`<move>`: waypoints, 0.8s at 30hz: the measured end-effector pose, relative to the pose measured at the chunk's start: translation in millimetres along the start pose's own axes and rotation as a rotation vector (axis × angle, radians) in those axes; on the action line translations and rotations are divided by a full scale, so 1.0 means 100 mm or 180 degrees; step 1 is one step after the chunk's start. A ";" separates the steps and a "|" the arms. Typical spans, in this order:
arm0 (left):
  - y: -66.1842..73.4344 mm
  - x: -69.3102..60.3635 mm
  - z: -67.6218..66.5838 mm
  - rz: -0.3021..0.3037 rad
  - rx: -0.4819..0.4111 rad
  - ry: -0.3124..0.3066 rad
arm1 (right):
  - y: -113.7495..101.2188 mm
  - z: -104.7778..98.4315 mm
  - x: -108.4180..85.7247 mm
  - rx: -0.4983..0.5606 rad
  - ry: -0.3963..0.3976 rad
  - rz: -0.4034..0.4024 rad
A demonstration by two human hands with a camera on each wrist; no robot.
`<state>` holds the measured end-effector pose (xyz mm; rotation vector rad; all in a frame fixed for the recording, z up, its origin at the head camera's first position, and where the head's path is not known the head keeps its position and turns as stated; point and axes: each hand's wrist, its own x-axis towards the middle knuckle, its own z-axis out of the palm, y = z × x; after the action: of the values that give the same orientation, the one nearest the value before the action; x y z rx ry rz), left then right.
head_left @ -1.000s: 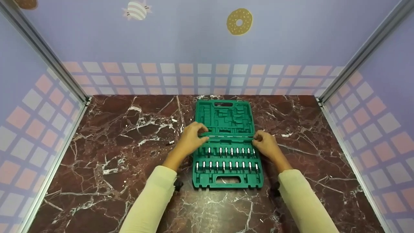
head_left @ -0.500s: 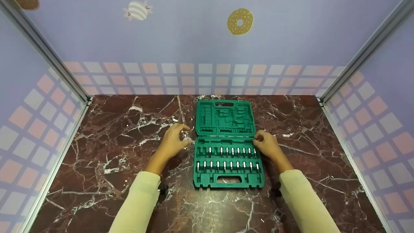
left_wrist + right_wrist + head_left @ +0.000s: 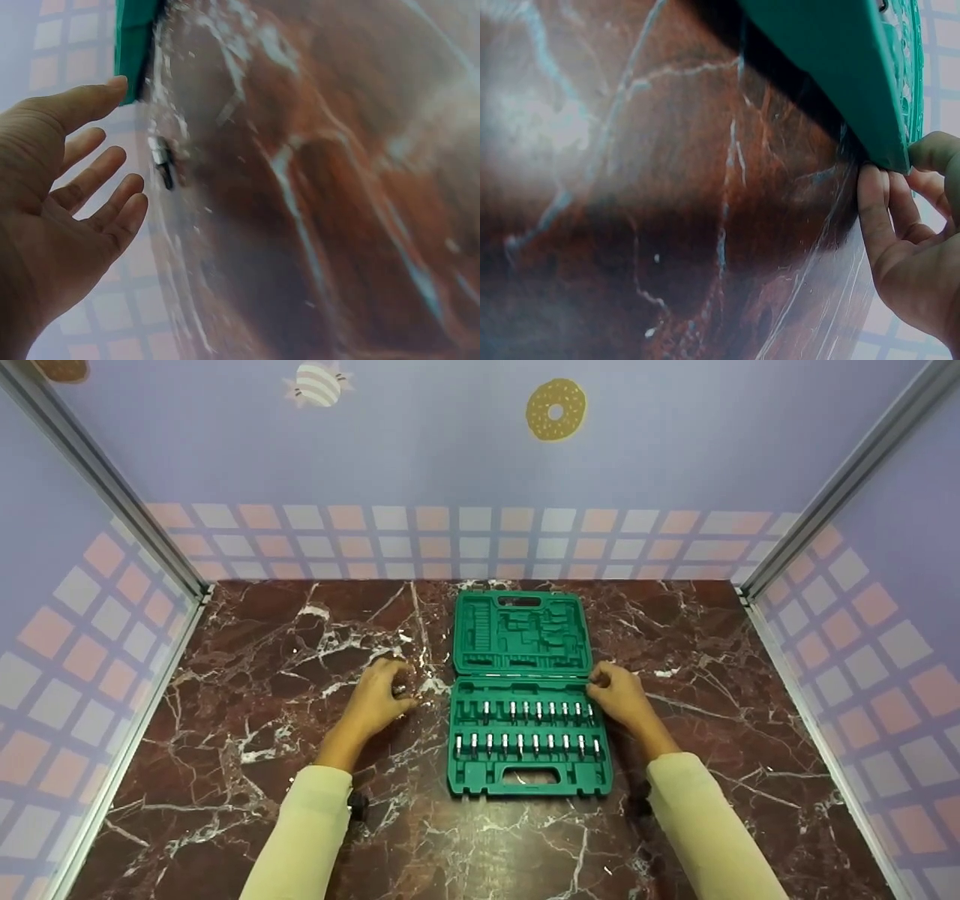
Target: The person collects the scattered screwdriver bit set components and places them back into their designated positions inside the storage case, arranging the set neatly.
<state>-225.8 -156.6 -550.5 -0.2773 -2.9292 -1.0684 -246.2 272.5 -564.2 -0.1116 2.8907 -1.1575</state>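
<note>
A green socket case (image 3: 529,780) lies unfolded on the table, with two rows of silver bit sockets (image 3: 536,745) in its near half. My right hand (image 3: 619,695) is at the case's right side by the hinge; in the right wrist view its thumb (image 3: 931,152) and fingers pinch the corner. To the left of the case, my left hand (image 3: 373,699) is over the table with fingers apart, holding nothing. Close to those fingers a loose bit socket (image 3: 162,161), silver with a dark tip, lies on the table; the hand partly hides it in the head view.
The table (image 3: 247,825) has a dark red marbled top with white veins. Patterned walls (image 3: 480,472) enclose the back and both sides. The upper half of the case, the lid (image 3: 525,637), holds moulded recesses and lies toward the back wall.
My left hand has left the case's left edge and moved left and slightly nearer, to the loose bit socket. My right hand stays at the case, which has barely moved.
</note>
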 end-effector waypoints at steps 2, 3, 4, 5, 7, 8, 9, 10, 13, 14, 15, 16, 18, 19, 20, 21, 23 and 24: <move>-0.05 -0.01 0.01 -0.0044 0.0036 -0.0013 | -0.01 0.00 0.00 0.0014 -0.0013 0.0010; -0.07 -0.01 0.01 -0.0075 0.0056 -0.0017 | -0.01 0.00 -0.01 0.0023 -0.0025 0.0005; -0.09 -0.01 0.02 -0.0098 0.0077 -0.0012 | -0.01 0.00 -0.01 0.0026 -0.0033 0.0004; -0.10 -0.01 0.02 -0.0115 0.0105 -0.0004 | -0.01 0.00 -0.01 0.0025 -0.0033 0.0000; -0.11 -0.01 0.03 -0.0153 0.0152 0.0014 | -0.01 0.00 0.00 0.0032 -0.0032 -0.0001; -0.11 0.00 0.03 -0.0162 0.0183 0.0022 | 0.00 0.00 0.00 0.0034 -0.0030 -0.0003; -0.12 0.00 0.04 -0.0168 0.0208 0.0027 | 0.00 0.00 0.00 0.0035 -0.0028 0.0001; -0.12 0.01 0.04 -0.0164 0.0240 0.0033 | 0.00 0.00 0.00 0.0038 -0.0020 0.0014; -0.13 0.03 0.06 -0.0173 0.0307 0.0043 | -0.01 0.01 0.00 0.0045 -0.0037 0.0024; -0.13 0.04 0.06 -0.0166 0.0322 0.0054 | -0.01 0.00 0.00 0.0043 -0.0040 0.0017; -0.13 0.05 0.07 -0.0160 0.0329 0.0062 | -0.01 0.00 0.00 0.0040 -0.0039 0.0019; -0.14 0.05 0.07 -0.0156 0.0330 0.0070 | -0.01 0.00 0.00 0.0044 -0.0038 0.0026; -0.14 0.05 0.08 -0.0158 0.0314 0.0086 | -0.01 0.00 -0.01 0.0039 -0.0040 0.0013; -0.14 0.05 0.08 -0.0161 0.0294 0.0095 | -0.01 0.00 -0.01 0.0033 -0.0028 0.0007; -0.14 0.06 0.09 -0.0158 0.0276 0.0105 | -0.01 0.00 -0.01 0.0030 -0.0016 0.0006; -0.14 0.06 0.09 -0.0160 0.0254 0.0109 | -0.01 0.00 -0.01 0.0038 -0.0005 0.0011; -0.14 0.06 0.09 -0.0151 0.0231 0.0130 | -0.01 0.00 -0.01 0.0055 -0.0001 0.0004; -0.15 0.06 0.09 -0.0155 0.0216 0.0142 | -0.01 0.01 -0.01 0.0059 -0.0007 0.0001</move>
<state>-233.3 -160.9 -566.1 -0.1797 -2.9396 -0.9650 -245.4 271.5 -563.9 -0.1120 2.8773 -1.1833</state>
